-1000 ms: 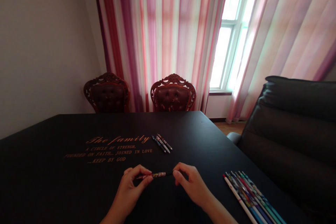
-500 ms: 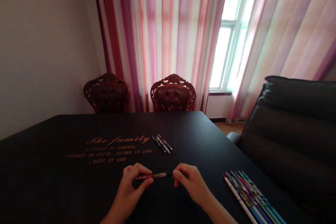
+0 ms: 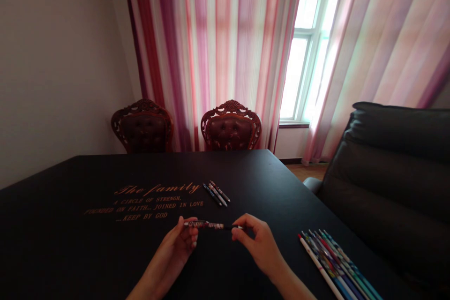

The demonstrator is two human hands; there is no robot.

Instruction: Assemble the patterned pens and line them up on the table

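Both of my hands hold a short patterned pen (image 3: 207, 225) level above the black table (image 3: 140, 173). My left hand (image 3: 177, 246) grips its patterned end between the thumb and fingers. My right hand (image 3: 256, 239) pinches the darker end at the fingertips. Farther off lies a small group of similar short pens (image 3: 216, 193), side by side and out of reach of my fingers. To the right of my right hand is a fanned row of long, slim multicoloured pens or pencils (image 3: 333, 262).
Gold lettering (image 3: 154, 201) is printed on the tabletop. Two carved wooden chairs (image 3: 230, 126) with dark tufted backs stand beyond the far edge. A dark leather sofa (image 3: 386, 183) sits along the right side, with striped curtains and a bright window behind.
My left hand has turned and moved slightly up and left, showing more of its palm side. The pen has risen a little and stays between both hands. The other pens have not moved.
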